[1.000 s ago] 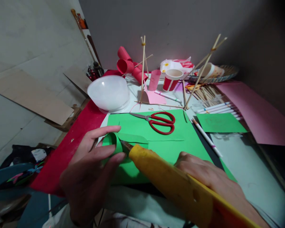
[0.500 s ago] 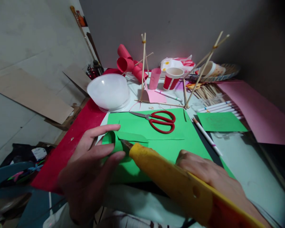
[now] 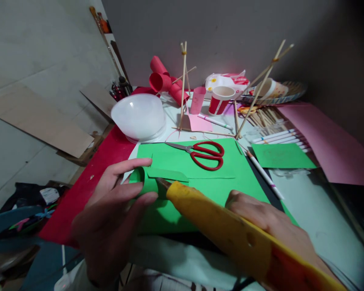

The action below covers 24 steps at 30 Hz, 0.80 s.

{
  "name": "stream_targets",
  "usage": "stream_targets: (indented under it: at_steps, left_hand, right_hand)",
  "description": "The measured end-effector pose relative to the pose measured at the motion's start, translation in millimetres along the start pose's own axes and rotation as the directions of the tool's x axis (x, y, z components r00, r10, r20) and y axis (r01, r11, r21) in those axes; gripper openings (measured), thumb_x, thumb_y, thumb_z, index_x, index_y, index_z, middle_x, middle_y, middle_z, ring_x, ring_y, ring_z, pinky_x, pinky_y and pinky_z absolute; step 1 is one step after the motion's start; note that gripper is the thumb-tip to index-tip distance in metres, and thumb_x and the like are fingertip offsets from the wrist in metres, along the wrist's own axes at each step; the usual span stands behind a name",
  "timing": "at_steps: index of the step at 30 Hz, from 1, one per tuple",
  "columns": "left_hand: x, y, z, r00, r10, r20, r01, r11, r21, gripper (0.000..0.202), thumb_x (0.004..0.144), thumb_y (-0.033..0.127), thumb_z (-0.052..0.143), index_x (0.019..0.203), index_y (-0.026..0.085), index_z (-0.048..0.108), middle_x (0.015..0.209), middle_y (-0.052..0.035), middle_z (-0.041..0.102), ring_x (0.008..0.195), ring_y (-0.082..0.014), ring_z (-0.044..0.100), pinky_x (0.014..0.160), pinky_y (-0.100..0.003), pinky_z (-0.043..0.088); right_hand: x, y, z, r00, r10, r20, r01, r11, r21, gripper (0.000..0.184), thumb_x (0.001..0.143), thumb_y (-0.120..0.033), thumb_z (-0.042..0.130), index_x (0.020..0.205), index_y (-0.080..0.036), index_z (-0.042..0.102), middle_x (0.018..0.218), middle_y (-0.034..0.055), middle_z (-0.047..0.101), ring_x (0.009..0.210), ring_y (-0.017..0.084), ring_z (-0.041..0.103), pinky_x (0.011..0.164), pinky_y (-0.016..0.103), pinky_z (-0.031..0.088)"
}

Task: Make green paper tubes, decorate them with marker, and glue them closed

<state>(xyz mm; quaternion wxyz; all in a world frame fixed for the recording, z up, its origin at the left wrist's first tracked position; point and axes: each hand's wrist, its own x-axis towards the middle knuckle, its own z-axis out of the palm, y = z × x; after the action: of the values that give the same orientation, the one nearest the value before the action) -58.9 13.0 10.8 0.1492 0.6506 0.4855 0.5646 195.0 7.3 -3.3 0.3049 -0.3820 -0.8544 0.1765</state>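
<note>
My left hand (image 3: 109, 214) is closed around a curled strip of green paper (image 3: 151, 184), with fingers and thumb along its sides. One flap of the strip sticks out to the right. Against or just beside the curl is the metal nozzle of a yellow glue gun (image 3: 218, 220); I cannot tell whether they touch. My right hand (image 3: 257, 214) grips the glue gun from its far side, most of the fingers hidden behind the body. Beneath both hands lie green paper sheets (image 3: 245, 186). Red-handled scissors (image 3: 206, 155) rest on them, blades pointing left.
A translucent plastic bowl (image 3: 138, 115) stands at the back left. Wooden stick frames (image 3: 183, 89) rise behind the scissors, near red paper tubes (image 3: 160, 82) and a paper cup (image 3: 221, 100). Markers (image 3: 279, 136), a white pencil (image 3: 265, 176) and pink paper (image 3: 327, 141) lie right.
The green curl and my left hand have shifted slightly left. The nozzle now sits a little lower and further right against the strip's outer side.
</note>
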Motion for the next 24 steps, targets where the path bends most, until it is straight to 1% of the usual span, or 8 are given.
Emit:
stream_targets:
  at_steps: [2,4,9,13,17,19,22,24]
  left_hand:
    - [-0.2,0.0,-0.2,1.0,-0.01,-0.012,0.01,1.0,0.005,0.014,0.089,0.019,0.073,0.09,0.032,0.076,0.122,0.0002,0.072,0.112,-0.0209,0.07,0.087,-0.041,0.057]
    - [0.0,-0.2,-0.1,1.0,-0.021,-0.017,0.021,1.0,-0.003,0.013,0.089,0.02,0.073,0.09,0.032,0.077,0.122,-0.0002,0.072,0.113,-0.0223,0.069,0.086,-0.042,0.057]
    - [0.4,-2.2,0.7,1.0,0.002,-0.023,-0.002,1.0,-0.026,0.016,0.089,0.016,0.073,0.093,0.031,0.077,0.122,-0.0001,0.072,0.112,-0.0213,0.068,0.09,-0.042,0.055]
    - [-0.9,-3.0,1.0,0.998,-0.003,-0.059,0.0,0.999,-0.048,0.019,0.087,0.014,0.075,0.095,0.031,0.077,0.124,-0.0008,0.073,0.115,-0.0234,0.068,0.095,-0.045,0.053]
    - [-1.8,-2.2,-0.1,0.998,-0.027,-0.065,0.027,1.0,-0.009,0.011,0.087,0.02,0.076,0.091,0.03,0.078,0.12,-0.0017,0.074,0.114,-0.0236,0.069,0.087,-0.041,0.057]
    - [-2.0,-2.1,-0.4,0.996,-0.044,-0.077,0.045,0.999,0.012,0.007,0.087,0.025,0.076,0.09,0.03,0.079,0.119,-0.0023,0.074,0.114,-0.026,0.069,0.085,-0.044,0.059]
    - [-1.8,-1.7,-0.4,0.993,-0.083,-0.086,0.085,0.996,0.021,0.006,0.087,0.028,0.073,0.088,0.032,0.078,0.12,-0.0019,0.073,0.116,-0.0309,0.069,0.084,-0.05,0.062]
    - [-1.2,-0.7,-0.6,0.992,-0.103,-0.077,0.106,0.994,0.023,0.009,0.089,0.029,0.071,0.088,0.034,0.078,0.122,-0.0014,0.073,0.116,-0.0319,0.069,0.081,-0.051,0.063]
  right_hand:
    - [10.6,1.2,-0.8,1.0,0.001,-0.01,0.0,0.997,0.075,0.029,0.099,-0.039,0.05,0.075,-0.027,0.04,0.06,-0.0056,0.047,0.042,0.014,0.043,0.052,0.031,0.047]
    - [11.9,0.3,-0.7,0.999,0.013,-0.029,-0.01,0.994,0.111,0.03,0.099,-0.035,0.051,0.074,-0.027,0.037,0.059,-0.0062,0.046,0.042,0.014,0.042,0.051,0.031,0.045]
    - [3.9,-2.1,-0.6,0.999,0.031,-0.028,-0.028,0.994,0.106,0.032,0.101,-0.044,0.044,0.076,-0.026,0.038,0.061,-0.0058,0.045,0.042,0.013,0.041,0.055,0.031,0.048]
    - [8.8,-0.2,-2.5,0.999,0.034,-0.012,-0.033,0.992,0.119,0.034,0.101,-0.047,0.048,0.076,-0.026,0.04,0.062,-0.0063,0.048,0.042,0.012,0.041,0.056,0.03,0.049]
    - [11.3,1.2,-2.4,0.999,0.032,-0.002,-0.031,0.988,0.153,0.035,0.101,-0.053,0.047,0.078,-0.026,0.044,0.063,-0.0061,0.049,0.041,0.012,0.04,0.056,0.03,0.05]
    - [9.9,0.9,-0.9,0.999,0.037,0.0,-0.037,0.987,0.158,0.038,0.101,-0.055,0.046,0.077,-0.027,0.045,0.063,-0.0056,0.05,0.043,0.013,0.041,0.057,0.031,0.05]
    - [9.5,-1.5,1.5,0.996,0.062,-0.058,-0.052,0.985,0.166,0.042,0.104,-0.061,0.039,0.08,-0.028,0.049,0.064,-0.0057,0.052,0.047,0.014,0.047,0.056,0.031,0.048]
    - [11.3,-4.2,2.1,0.99,0.082,-0.116,-0.059,0.98,0.188,0.044,0.105,-0.065,0.033,0.086,-0.03,0.052,0.065,-0.006,0.054,0.05,0.015,0.05,0.054,0.03,0.046]
